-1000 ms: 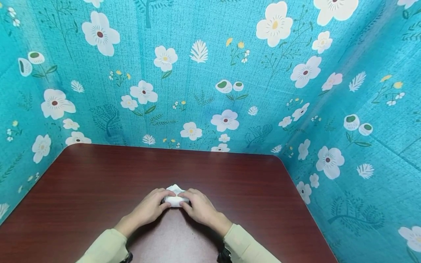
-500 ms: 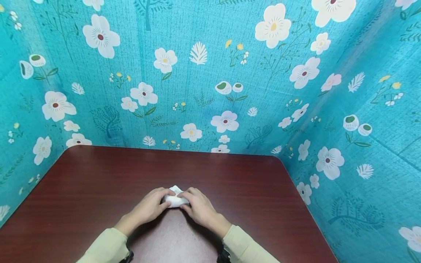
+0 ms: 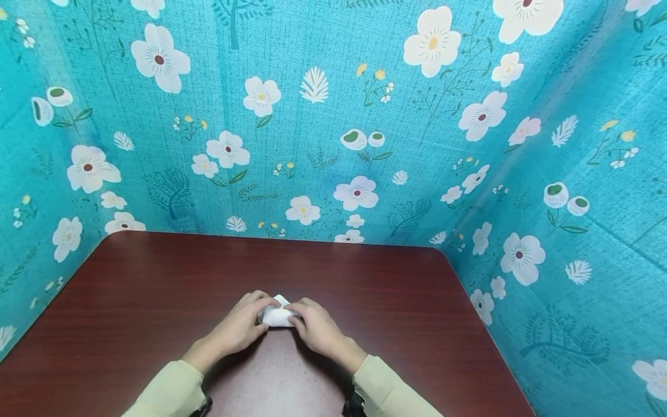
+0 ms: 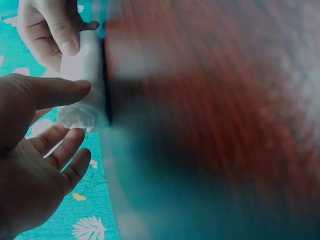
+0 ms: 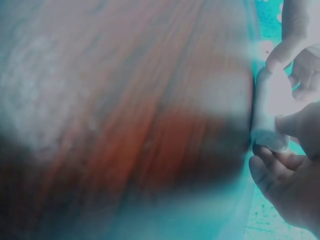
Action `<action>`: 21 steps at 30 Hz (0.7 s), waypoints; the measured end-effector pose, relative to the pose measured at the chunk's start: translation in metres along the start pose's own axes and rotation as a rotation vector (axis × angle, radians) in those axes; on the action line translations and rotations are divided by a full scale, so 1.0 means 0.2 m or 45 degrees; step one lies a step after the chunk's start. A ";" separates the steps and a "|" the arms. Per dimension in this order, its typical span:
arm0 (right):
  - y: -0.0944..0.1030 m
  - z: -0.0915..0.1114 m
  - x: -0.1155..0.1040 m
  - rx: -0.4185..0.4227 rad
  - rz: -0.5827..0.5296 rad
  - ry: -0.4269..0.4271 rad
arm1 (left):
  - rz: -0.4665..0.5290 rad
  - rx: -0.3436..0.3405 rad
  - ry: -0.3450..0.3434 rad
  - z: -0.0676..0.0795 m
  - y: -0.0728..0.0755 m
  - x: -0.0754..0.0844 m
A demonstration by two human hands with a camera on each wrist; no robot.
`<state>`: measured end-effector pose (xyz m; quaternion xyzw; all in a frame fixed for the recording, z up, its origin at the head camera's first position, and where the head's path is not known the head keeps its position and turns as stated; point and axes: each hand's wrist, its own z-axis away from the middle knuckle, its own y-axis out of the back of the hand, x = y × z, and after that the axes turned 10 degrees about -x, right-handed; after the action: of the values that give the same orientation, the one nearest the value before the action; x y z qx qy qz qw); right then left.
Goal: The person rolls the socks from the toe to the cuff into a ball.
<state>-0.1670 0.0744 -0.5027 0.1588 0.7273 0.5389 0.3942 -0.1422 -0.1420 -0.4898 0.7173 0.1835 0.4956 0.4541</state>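
Observation:
A small white roll of soft material [image 3: 278, 317], cloth or paper, lies on the table in front of the person; the frames do not settle which. My left hand [image 3: 241, 324] holds its left end, thumb on the near side and fingers over the far side. The right end is held likewise by my right hand [image 3: 319, 330]. In the left wrist view, the roll [image 4: 82, 65] shows a crumpled, folded end by the left fingers. The right wrist view shows the roll [image 5: 271, 102] between both hands, its far side partly hidden by fingers.
The dark red-brown wooden table [image 3: 156, 278] has rounded far corners. A turquoise floral curtain [image 3: 323, 145] hangs behind it and along both sides. Light-coloured sleeves [image 3: 169, 388] cover the forearms, with dark bands at the wrists.
Both hands stay at the roll's ends. The fingers shift slightly, and the left hand's knuckles rise a little. A smaller white point shows behind the roll now.

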 end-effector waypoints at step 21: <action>0.02 0.02 0.00 0.018 -0.113 -0.026 | -0.070 -0.013 -0.057 -0.01 -0.01 -0.01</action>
<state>-0.1653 0.0782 -0.5000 0.1346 0.7334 0.5142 0.4238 -0.1441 -0.1422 -0.4934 0.7205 0.1902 0.4678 0.4753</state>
